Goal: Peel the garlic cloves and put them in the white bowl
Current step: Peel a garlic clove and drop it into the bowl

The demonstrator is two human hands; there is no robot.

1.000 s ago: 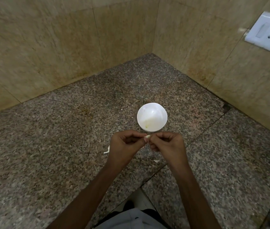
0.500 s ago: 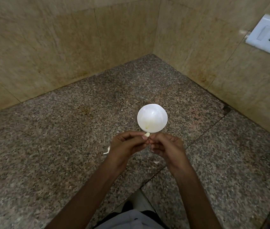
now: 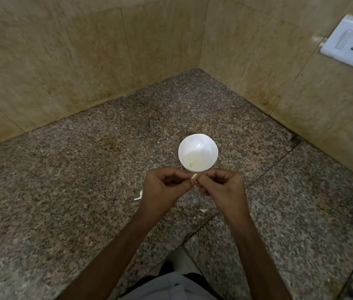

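Fingers on both hands are curled in, thumb & index tips pinching one garlic clove between them, just your side of the white bowl, above the granite counter. Looks like your left hand anchors while your right hand works the skin. To do it well: pinch w/ the left firm but not crushing, catch a loose skin edge w/ the right thumbnail, pull along the clove, not across. Drop scraps by the peel bits on the counter, not in the bowl. Only the clove's pale tip shows; it points away from you, toward the bowl, slightly right. Long axis prob. runs that way too, but most of it's hidden, so can't be sure.
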